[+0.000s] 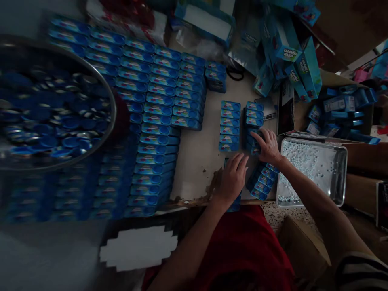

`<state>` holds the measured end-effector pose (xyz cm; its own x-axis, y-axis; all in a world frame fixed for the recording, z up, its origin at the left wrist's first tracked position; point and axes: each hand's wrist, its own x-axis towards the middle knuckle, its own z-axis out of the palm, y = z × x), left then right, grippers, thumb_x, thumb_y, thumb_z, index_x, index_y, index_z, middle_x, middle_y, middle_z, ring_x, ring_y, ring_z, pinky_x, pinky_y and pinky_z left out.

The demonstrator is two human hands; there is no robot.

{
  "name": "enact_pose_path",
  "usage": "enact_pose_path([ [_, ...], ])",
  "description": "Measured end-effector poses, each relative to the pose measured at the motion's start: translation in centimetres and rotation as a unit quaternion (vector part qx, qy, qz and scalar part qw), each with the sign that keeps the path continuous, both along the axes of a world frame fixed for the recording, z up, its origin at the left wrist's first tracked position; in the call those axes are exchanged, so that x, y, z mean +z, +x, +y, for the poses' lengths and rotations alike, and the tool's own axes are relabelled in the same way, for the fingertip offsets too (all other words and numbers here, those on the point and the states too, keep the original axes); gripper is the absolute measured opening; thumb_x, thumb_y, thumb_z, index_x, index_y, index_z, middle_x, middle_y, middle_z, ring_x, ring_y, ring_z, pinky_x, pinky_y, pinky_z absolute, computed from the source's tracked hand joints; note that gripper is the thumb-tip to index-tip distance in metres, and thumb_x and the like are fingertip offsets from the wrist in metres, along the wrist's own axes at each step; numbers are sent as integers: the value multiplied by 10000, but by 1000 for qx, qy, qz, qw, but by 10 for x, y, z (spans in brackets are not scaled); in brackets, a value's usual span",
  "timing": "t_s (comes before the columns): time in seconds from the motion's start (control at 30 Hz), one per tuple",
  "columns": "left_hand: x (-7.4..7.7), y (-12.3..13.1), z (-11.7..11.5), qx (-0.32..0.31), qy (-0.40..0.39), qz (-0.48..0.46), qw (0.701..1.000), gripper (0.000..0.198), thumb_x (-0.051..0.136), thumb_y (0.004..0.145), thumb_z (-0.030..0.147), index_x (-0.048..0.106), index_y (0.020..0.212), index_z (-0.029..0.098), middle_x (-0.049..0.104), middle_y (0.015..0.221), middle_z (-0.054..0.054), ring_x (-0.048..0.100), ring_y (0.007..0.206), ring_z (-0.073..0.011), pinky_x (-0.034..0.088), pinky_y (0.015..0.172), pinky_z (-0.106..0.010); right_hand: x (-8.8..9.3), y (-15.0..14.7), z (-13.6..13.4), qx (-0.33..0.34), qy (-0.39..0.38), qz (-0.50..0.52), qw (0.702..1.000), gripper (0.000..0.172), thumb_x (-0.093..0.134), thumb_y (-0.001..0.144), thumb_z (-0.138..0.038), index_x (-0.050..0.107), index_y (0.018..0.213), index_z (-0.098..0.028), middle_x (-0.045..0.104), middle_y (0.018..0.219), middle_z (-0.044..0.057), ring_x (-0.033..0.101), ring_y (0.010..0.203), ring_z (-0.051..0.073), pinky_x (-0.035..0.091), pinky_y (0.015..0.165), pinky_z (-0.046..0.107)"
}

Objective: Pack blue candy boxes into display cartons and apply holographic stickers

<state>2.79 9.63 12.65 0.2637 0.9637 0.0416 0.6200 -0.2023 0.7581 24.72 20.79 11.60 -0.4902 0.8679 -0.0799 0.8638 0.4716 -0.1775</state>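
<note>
My right hand (268, 145) is closed on small blue candy boxes (254, 149) in a short row, thumb to the left and fingers bent over their top. Just left of it, my left hand (233, 178) has its fingers stretched forward above other blue boxes (234, 207) at the table's front edge, partly hidden under the palm and wrist. A neat column of blue boxes (230, 126) stands beyond my left hand. Below my right palm lies a slanted group of blue boxes (263, 181).
Long stacked rows of blue boxes (157, 139) fill the table's left side. A metal bowl (114, 109) of blue lids or discs overlaps them. At right are a metal tray (344, 173) of small pale pellets and a carton (330, 135) of blue packs. Scissors (235, 74) lie at the back.
</note>
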Motion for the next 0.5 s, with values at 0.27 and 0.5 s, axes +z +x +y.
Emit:
enact_pose_path([
  [0.27,-50,50,27,81,-120,-133,980,700,476,1057,250,251,1713,158,345,1759,-205,332,1648,-313,346,1340,-522,7,-23,19,39,-27,-12,999,781,680,937,-278,437,1677,-219,438,1660,220,333,1597,404,241,1312,624],
  [0.5,-31,74,15,235,-255,-242,906,757,514,1061,327,176,1719,166,275,1785,-214,299,1660,-311,383,1317,-498,-4,-23,21,35,-44,-13,998,1103,873,816,-477,325,1718,-156,163,1808,247,111,1683,489,96,1293,797],
])
